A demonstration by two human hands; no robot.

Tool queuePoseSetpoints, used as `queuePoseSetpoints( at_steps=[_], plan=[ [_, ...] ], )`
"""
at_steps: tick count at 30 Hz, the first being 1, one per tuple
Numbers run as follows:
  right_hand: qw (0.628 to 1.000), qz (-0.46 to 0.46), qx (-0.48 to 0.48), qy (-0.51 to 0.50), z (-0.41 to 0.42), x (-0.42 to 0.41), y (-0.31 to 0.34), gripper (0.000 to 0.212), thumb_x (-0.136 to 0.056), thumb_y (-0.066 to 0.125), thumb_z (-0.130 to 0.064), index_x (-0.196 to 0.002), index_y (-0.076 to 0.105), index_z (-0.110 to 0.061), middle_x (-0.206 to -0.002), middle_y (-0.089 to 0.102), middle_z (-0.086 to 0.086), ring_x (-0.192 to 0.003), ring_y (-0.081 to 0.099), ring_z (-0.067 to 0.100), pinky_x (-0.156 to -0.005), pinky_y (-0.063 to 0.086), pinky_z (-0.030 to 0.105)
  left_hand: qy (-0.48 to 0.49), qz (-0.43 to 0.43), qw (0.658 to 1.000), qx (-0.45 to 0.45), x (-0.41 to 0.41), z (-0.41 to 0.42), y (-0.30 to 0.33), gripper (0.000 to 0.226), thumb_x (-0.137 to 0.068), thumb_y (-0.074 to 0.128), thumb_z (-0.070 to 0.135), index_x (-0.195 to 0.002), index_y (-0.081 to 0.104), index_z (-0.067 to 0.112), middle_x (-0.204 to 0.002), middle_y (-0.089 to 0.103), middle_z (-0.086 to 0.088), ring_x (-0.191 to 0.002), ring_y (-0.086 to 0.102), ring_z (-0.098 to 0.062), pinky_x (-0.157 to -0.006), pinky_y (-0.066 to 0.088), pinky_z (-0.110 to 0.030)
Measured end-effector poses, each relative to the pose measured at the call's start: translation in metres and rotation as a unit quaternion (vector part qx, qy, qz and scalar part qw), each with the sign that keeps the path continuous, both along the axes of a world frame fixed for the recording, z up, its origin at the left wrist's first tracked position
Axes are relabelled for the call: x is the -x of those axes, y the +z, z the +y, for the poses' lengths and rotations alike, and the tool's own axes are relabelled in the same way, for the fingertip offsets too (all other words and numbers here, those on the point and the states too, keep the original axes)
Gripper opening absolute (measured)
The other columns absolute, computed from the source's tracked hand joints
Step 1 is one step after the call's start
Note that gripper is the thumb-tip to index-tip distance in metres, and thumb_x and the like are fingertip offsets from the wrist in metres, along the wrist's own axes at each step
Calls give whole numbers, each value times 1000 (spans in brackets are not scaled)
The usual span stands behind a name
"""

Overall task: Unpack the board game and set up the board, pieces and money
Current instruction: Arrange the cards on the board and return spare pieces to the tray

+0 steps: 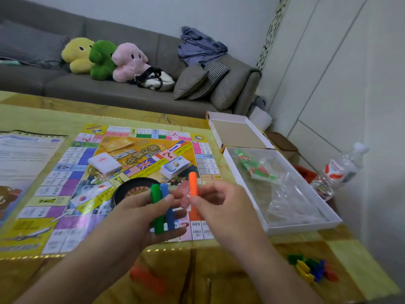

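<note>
The game board [65, 172] lies flat on the yellow table. On it sit a white card deck [104, 163], a stack of paper money [175, 167] and a black spinner dish [126, 189]. My left hand [140, 218] grips a green stick [156, 207] and a blue stick [167, 205] above the board's near edge. My right hand [215, 200] pinches an orange stick [193, 183] together with a small red card [185, 195].
An open white box [306, 227] with plastic bags and red-green pieces [254, 165] stands at right, its lid [236, 132] behind it. Coloured pawns [311, 267] and an orange stick [149, 279] lie near the table's front. A rules sheet [22, 154] is at left, a bottle [344, 170] far right.
</note>
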State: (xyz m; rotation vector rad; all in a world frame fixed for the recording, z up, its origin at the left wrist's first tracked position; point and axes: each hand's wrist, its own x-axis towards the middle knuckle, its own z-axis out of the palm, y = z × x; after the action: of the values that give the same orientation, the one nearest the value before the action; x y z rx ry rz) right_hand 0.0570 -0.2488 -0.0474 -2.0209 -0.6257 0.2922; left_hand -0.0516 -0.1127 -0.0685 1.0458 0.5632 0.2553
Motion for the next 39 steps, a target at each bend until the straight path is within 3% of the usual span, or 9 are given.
queuePoseSetpoints(
  at_steps=[4,9,13,16,19,23,26,32,39],
  plan=[
    [972,-153,158,-84,12,-89,17,11,-93,75,-22,-82,73,-20,-73,71,-9,-64,66,5,-53,49,23,36,34,999,8,-8,7,2,18,-96,65,7,-108,74,-3,-99,77,-23,-85,79,-35,-61,65,-47],
    [891,-218,392,-73,44,-170,-19,21,-94,70,-17,-79,55,-13,-77,59,2,-66,57,19,-48,36,28,29,59,997,42,-15,20,5,17,-100,59,1,-108,70,-8,-93,77,-27,-80,78,-39,-56,64,-51],
    [837,-295,459,-38,64,-184,-49,13,-96,65,-15,-87,56,-14,-89,61,4,-75,59,24,-52,43,29,32,57,997,51,-22,31,4,16,-103,52,-2,-110,66,-7,-91,77,-27,-81,78,-39,-61,64,-55],
    [826,-305,473,-14,68,-174,-47,7,-97,67,-20,-100,62,-17,-84,54,1,-73,58,21,-45,35,27,32,54,997,49,-27,37,2,16,-102,52,-2,-113,64,-6,-92,77,-26,-82,79,-37,-60,65,-52],
    [858,-304,413,-22,63,-152,-24,18,-98,64,-19,-85,52,-19,-78,56,-1,-68,59,18,-47,41,28,28,47,998,41,-29,40,-1,17,-102,53,-2,-116,62,-6,-96,77,-26,-87,79,-37,-61,66,-50],
    [975,-134,129,118,56,-85,9,12,-97,69,-20,-86,70,-24,-81,74,-4,-71,70,9,-67,63,35,48,19,998,33,-29,40,-4,17,-100,59,0,-114,68,-3,-99,78,-23,-92,78,-38,-69,66,-49],
    [974,-25,60,216,57,-36,13,13,-87,84,-21,-86,71,-22,-83,76,-3,-75,75,12,-71,64,33,64,-14,998,21,-24,36,-4,17,-100,60,3,-109,75,1,-103,78,-21,-96,78,-37,-73,65,-44],
    [985,44,50,161,76,-23,3,16,-88,82,-10,-89,67,-13,-85,79,-12,-72,74,-1,-61,57,16,69,-33,996,36,-15,42,-4,19,-103,58,6,-110,76,2,-108,77,-21,-103,76,-36,-87,62,-51],
    [990,-79,88,82,155,-91,0,11,-90,79,-16,-88,69,-21,-81,76,-4,-69,71,9,-57,48,22,157,13,987,10,-37,111,3,16,-102,61,8,-112,68,-2,-114,72,-21,-90,79,-32,-67,65,-42]
  ],
)
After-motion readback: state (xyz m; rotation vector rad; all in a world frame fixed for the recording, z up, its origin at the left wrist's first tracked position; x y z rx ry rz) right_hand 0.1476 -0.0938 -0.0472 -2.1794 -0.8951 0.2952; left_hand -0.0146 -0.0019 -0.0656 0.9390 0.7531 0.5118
